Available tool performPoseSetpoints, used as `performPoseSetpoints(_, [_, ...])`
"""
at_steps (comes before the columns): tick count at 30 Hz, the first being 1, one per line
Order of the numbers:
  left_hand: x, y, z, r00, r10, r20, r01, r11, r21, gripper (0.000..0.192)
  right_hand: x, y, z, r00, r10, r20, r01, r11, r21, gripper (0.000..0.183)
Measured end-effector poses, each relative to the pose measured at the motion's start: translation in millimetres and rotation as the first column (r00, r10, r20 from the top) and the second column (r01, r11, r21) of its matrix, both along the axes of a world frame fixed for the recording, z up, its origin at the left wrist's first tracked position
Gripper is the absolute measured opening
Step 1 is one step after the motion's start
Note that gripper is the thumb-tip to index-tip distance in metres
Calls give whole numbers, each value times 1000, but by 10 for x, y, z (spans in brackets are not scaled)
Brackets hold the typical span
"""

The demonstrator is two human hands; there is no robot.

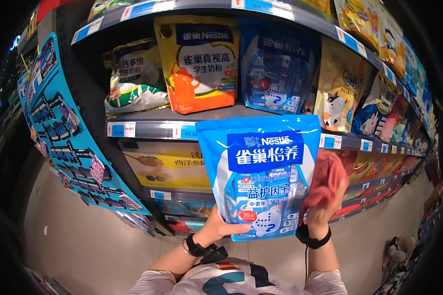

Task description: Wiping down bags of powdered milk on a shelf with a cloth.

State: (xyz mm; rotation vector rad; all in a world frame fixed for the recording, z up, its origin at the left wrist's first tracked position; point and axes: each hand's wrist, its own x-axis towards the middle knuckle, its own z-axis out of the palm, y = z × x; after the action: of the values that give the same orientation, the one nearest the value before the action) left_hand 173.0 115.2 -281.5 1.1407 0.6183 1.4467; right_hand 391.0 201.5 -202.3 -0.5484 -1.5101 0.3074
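A blue Nestlé milk powder pouch (267,149) is held up before me, its printed front facing my eyes and its sealed top edge pointing away from me. My left hand (221,225) grips its lower left corner, with the thumb lying across the front. On the other side, my right hand (324,210) holds a crumpled red cloth (324,179) against or close behind the pouch's right edge. The pouch hides part of the cloth and some right-hand fingers, so I cannot tell whether they touch the back.
Beyond the pouch, a store shelf (155,127) carries a yellow-orange pouch (206,73), another blue pouch (277,73), a white-green bag (136,81) and a gold cow-print bag (337,88). Boxes (162,166) fill the shelf below. A blue hanging display (74,140) flanks the left.
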Motion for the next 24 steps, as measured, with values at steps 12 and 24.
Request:
performPoseSetpoints(12, [-211, -358, -2, 864, 150, -481, -142, 988, 54, 59, -644, -70, 308, 657, -365, 660, -8, 872, 490, 26])
performPoseSetpoints(24, [-761, -921, -299, 848, 149, -509, -271, 947, -174, 65, -904, 780, 1612, 861, -285, 422, 103, 909, 404, 24])
